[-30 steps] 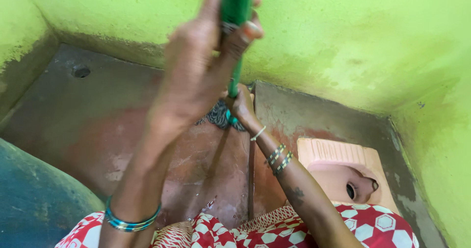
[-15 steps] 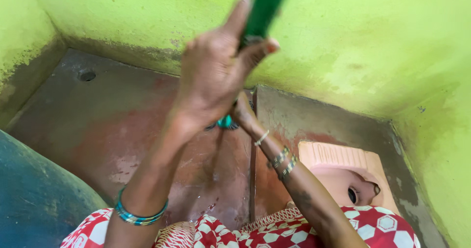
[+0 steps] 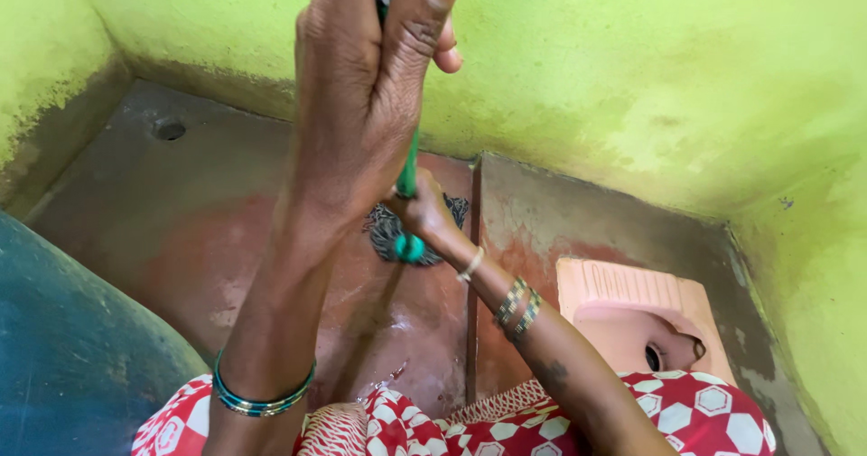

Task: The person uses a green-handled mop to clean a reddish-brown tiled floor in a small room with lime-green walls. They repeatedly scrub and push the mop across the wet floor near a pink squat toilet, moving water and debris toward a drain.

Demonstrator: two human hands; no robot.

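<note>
My left hand (image 3: 361, 86) is clenched around the upper part of a green mop handle (image 3: 407, 172), close to the camera. Lower down, my right hand (image 3: 421, 212) grips the same handle just above the mop head. The dark stringy mop head (image 3: 384, 230) rests on the wet reddish floor (image 3: 226, 239), next to a raised ledge. Both wrists carry bangles.
Bright green walls (image 3: 632, 77) close in the corner. A floor drain hole (image 3: 170, 131) sits at the back left. A pinkish squat toilet pan (image 3: 632, 316) lies on the raised step at right. A dark blue-grey container (image 3: 63, 348) fills the lower left. Red patterned cloth (image 3: 452, 429) hangs below.
The handle has swung from tilted right back to near upright, my left hand has risen toward the camera, and the mop head has shifted slightly nearer on the wet floor.
</note>
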